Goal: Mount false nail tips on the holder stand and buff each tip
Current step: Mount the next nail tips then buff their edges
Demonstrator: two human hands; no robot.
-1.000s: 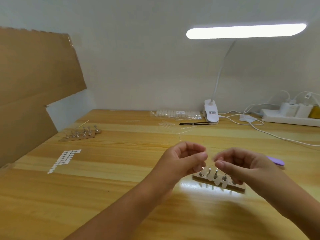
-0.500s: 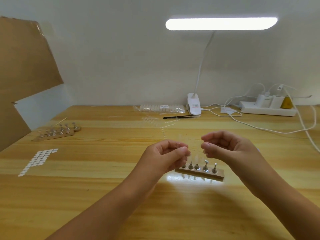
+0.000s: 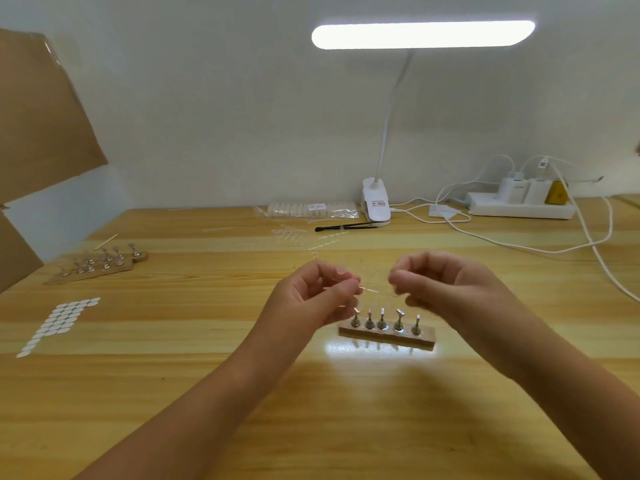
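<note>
Hands raised just above the wooden holder stand [image 3: 388,333] on the table [image 3: 173,344].
The left hand [image 3: 311,299] pinches a faint clear nail-tip strip [image 3: 372,289]; the right hand [image 3: 446,289] curls its fingers at the far end, blurred, grip unclear.

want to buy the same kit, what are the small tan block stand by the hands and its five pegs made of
The small tan block stand looks like bare wood or fibreboard: matt, pale, no gloss. Its five grey cone-footed pegs look like polished metal: bright glints on them.
</note>
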